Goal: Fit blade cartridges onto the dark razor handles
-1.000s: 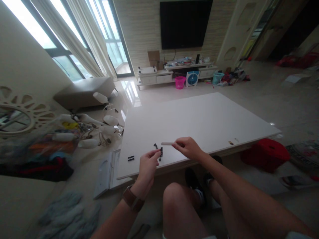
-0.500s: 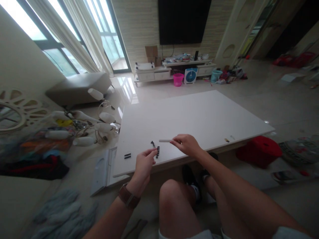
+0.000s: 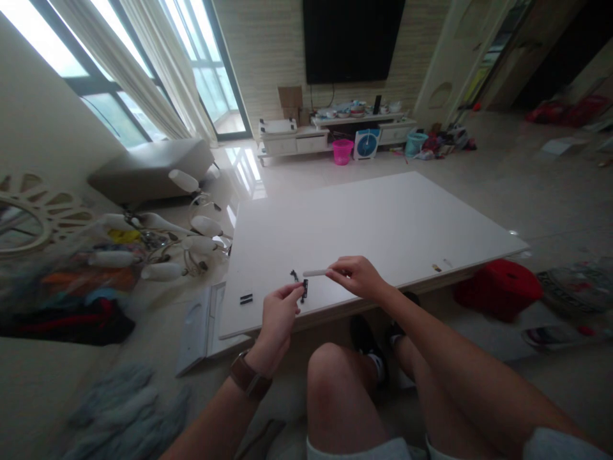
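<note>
The left hand [image 3: 279,313] pinches a small black piece [image 3: 305,289] over the near part of the white tabletop [image 3: 354,223]; the right hand [image 3: 355,276] grips a thin pale stick [image 3: 315,273], its free end near that piece. Two black strips [image 3: 246,296] lie farther left.

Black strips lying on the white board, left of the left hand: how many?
2. The far strip and the near strip lie side by side on the white board, close to its left edge. None appears hidden there.
</note>
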### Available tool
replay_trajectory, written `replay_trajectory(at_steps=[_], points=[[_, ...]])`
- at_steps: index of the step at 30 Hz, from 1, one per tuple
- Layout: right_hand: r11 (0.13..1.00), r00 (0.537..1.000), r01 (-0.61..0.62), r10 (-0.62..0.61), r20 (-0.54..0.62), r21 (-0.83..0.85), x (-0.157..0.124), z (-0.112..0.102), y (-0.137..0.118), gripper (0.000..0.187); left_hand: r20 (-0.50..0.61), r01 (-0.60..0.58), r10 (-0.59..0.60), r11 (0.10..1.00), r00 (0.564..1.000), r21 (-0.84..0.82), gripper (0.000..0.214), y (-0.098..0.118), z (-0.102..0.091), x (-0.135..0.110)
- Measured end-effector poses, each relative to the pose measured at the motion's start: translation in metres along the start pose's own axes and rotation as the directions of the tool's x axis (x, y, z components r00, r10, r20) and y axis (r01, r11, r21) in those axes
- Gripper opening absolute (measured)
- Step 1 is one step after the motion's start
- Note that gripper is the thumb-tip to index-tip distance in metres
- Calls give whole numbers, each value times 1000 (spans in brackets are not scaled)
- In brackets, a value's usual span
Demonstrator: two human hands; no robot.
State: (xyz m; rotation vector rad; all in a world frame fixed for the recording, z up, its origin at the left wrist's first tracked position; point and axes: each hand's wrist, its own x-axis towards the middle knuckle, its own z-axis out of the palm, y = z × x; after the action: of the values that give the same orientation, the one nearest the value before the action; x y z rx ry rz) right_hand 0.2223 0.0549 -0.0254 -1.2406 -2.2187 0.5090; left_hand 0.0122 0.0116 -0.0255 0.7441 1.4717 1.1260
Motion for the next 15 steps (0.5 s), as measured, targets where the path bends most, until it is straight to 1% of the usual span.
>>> replay_trajectory(at_steps=[2,3,5,7,8,9,11,12,13,15], points=[[1000,998,20,-20,53,2,-1,1,-1,34,-1,1,-1,1000,1000,-2,39,0,1,0],[1000,999,-4,4,43,-21,-1,2,0,34,0,8,-8,1000,1000,-3,39,-1,1,0],[991,993,-111,108,-52,-78,1,3,8,37,9,22,-21,1000,1000,-6,41,-1,1,-1],[966,964,-241,227,-138,-97,5,5,23,41,22,25,-24,1000,999,-15,42,0,1,-2],[949,947,-302,288,-144,-87,8,7,32,42,24,21,-21,1000,999,-22,40,1,1,-3],[931,931,-356,345,-120,-84,10,9,40,39,26,17,-16,999,1000,-32,38,1,1,-3],[888,895,-444,445,-18,-122,14,16,55,27,27,24,-23,998,999,-64,32,2,1,-4],[877,885,-458,465,24,-144,16,20,61,20,30,38,-36,995,999,-92,28,3,1,-5],[870,876,-466,479,52,-163,17,25,66,17,37,59,-55,990,998,-129,24,3,1,-5],[859,861,-478,500,97,-184,18,36,71,18,62,108,-97,972,993,-209,14,4,2,-6]])
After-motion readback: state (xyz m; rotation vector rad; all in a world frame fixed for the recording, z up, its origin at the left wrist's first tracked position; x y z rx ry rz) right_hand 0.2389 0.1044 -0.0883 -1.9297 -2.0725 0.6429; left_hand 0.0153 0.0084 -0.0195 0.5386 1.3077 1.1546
